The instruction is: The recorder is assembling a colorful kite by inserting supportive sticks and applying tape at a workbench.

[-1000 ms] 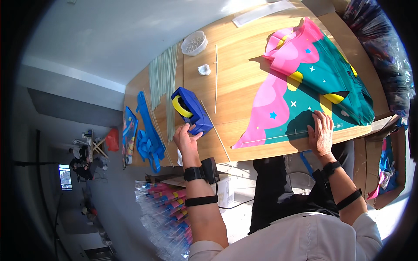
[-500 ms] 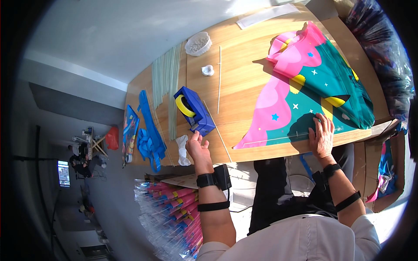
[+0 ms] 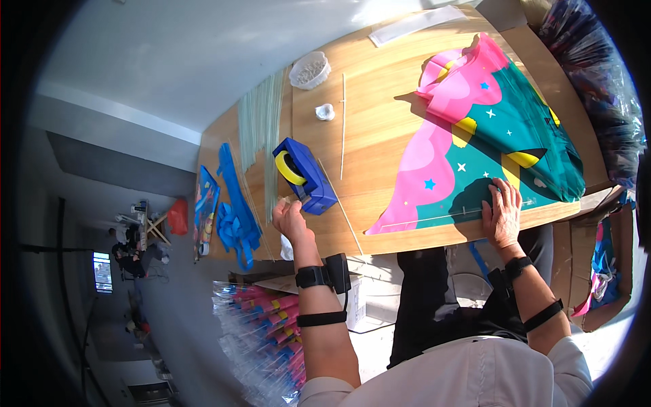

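Observation:
My left hand is at the near end of a blue tape dispenser holding a yellow-centred roll. Its fingers are pinched on what looks like a short, pale strip of tape by the dispenser's cutting end. My right hand rests with fingers stretched flat on a pink and green printed sheet, close to the table's near edge. A thin white rod lies along the sheet's near edge and passes by my right fingers. The sheet's far part is folded and rolled over itself.
Pale thin rods lie left on the table, near blue straps. A white bowl of small pieces stands at the back. Bagged pink goods are below left; a cardboard box is at right.
My left hand has moved left from the dispenser's near corner, its fingers now closer together, and covers more of the crumpled white piece. My right hand has stayed on the sheet.

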`<state>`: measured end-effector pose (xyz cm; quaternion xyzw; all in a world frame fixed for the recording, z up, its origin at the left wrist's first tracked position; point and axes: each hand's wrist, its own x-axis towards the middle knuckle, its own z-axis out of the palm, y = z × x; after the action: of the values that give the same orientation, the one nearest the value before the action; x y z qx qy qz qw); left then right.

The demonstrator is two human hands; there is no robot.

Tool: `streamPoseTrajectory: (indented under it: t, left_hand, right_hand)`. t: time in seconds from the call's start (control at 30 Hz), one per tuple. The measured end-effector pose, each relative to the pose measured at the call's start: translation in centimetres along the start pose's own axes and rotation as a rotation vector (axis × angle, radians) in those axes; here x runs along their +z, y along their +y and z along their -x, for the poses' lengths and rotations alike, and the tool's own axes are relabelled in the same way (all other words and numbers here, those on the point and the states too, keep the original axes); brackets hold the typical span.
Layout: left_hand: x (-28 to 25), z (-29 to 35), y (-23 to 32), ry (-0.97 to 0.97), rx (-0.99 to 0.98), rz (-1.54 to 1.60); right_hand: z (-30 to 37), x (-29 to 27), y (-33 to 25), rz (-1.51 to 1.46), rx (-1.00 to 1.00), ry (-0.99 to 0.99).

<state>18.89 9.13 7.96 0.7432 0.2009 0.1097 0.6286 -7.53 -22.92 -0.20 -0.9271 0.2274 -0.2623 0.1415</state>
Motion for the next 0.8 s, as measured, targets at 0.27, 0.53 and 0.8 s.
streamPoseTrajectory:
  t: [0.27, 0.53, 0.8]
  left_hand:
    - [0.7, -1.3, 1.0, -0.084, -0.064, -0.057]
    - [0.0, -0.6, -0.2, -0.071, -0.067, 0.316]
    - [-0.9, -0.3, -2.6, -0.091, -0.008, 0.503]
  right_hand:
    - [-0.2, -0.2, -0.3, -0.008, 0.016, -0.005]
    - [-0.2, -0.3, -0.4, -0.016, 0.016, -0.011]
    - [-0.3, -0.4, -0.5, -0.011, 0.016, -0.013]
